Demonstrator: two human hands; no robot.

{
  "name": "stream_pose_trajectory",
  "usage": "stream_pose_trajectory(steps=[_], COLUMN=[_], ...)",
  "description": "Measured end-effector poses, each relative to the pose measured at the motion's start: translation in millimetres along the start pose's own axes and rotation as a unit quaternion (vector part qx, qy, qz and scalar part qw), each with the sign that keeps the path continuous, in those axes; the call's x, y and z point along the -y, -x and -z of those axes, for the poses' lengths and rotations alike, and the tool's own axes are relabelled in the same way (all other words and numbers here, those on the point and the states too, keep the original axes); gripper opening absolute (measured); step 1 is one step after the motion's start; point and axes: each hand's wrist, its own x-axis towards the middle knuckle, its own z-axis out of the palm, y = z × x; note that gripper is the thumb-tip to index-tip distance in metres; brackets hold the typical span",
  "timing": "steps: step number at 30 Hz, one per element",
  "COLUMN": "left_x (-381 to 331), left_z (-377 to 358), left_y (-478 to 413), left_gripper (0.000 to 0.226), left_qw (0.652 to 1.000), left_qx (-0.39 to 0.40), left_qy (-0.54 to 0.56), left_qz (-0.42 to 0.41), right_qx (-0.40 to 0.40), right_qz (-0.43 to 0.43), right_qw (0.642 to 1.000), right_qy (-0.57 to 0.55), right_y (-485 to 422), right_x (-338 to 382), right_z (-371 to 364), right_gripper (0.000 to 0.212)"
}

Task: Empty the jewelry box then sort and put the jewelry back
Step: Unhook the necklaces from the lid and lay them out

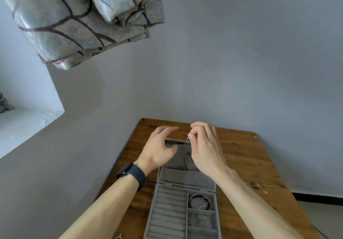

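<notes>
A grey velvet jewelry box [167, 211] lies open on the wooden table [250, 155], its lid [178, 159] tilted back toward the wall. My right hand [206, 146] pinches a thin silver chain [187, 142] near the lid's top edge. My left hand [159, 148], wearing a ring, hovers beside it with fingers spread and holds nothing. A dark cord [186, 160] hangs inside the lid. A red-and-white bracelet [199, 200] fills the upper right compartment, and a thin silver bangle [200, 219] lies in the one below. The ring rolls on the left look bare.
A small silver piece [118, 236] lies on the table left of the box, at the frame's bottom edge. The table stands against a grey wall [241, 62]. A patterned curtain [74, 20] hangs at the upper left above a white window ledge [27, 125].
</notes>
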Motion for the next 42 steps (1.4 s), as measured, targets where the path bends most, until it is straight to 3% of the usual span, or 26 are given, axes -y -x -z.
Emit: stream_pose_trajectory(steps=[5,9,15,20,28,33,42], left_x=[-66,-106,-159,-194,-229,-237,-239], left_z=[26,40,51,45,-4,-49,-120], left_y=[2,18,52,93,143,164,186], left_gripper=[0.018,0.016,0.018,0.022,0.016,0.018,0.023], left_qw=[0.997,0.994,0.992,0.983,0.956,0.941,0.925], left_qx=[0.035,0.053,0.031,0.094,0.158,0.179,0.197], left_qy=[0.006,0.079,0.071,0.103,0.223,0.283,0.324], left_qz=[-0.068,-0.063,-0.102,-0.123,-0.11,-0.053,0.034], right_qx=[0.008,0.018,0.083,0.101,0.064,0.031,-0.014], right_qz=[0.023,0.016,-0.042,-0.12,-0.238,-0.288,-0.399], right_qw=[0.999,0.999,0.994,0.982,0.891,0.875,0.826], right_qy=[-0.025,-0.031,-0.057,-0.108,-0.382,-0.387,-0.397], right_y=[-8,-7,15,55,161,220,296], right_x=[17,28,46,58,49,30,-1], right_z=[47,94,177,231,240,242,248], right_gripper=[0.018,0.008,0.013,0.018,0.026,0.007,0.008])
